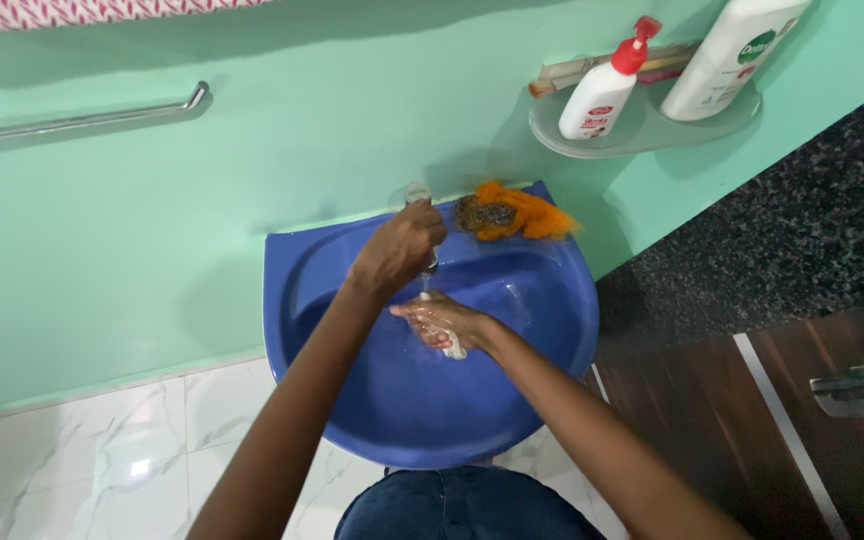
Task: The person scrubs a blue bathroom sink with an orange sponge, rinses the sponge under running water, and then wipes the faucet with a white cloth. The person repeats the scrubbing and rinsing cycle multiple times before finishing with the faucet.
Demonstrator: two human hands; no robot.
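Left hand on the tap, right hand under it with a small white piece

The left hand [399, 248] wraps its grip around the tap [418, 195] at the blue basin's [552, 330] back rim. Directly below, the right hand [444, 322] cups the white piece [452, 347] in the thin water stream, fingers pointing left, grip loosely curled around it.

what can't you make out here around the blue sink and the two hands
Head view:
- Metal tap: mostly hidden under the left hand.
- Small white object: half covered by the right hand, kind unclear.
- Tall white bottle on the glass shelf: top cut off by the frame edge.
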